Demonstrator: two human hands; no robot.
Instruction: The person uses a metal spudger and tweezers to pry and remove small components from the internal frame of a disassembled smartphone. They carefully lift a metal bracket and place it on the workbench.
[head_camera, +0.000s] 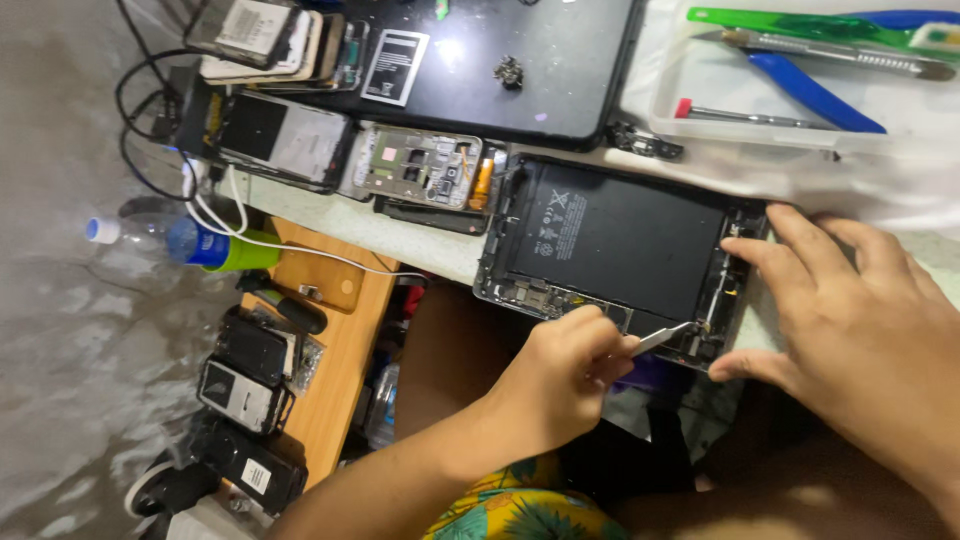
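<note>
An opened tablet (620, 240) lies on the table edge with its black battery and circuit boards exposed. My left hand (565, 370) is closed on a thin metal tool (665, 338), and the tool's tip touches the parts along the tablet's near right edge. My right hand (860, 320) rests on the tablet's right end. Its fingers lie spread over the frame and its thumb presses the near corner.
A disassembled phone (420, 165) and a phone with a screen (280, 135) lie left of the tablet. Behind are a black slab device (520, 60), stacked phones (270, 40) and a clear tray (700, 110) with blue-handled pliers (810, 90). Below left are a water bottle (160, 240) and a wooden shelf (330, 340) holding phones.
</note>
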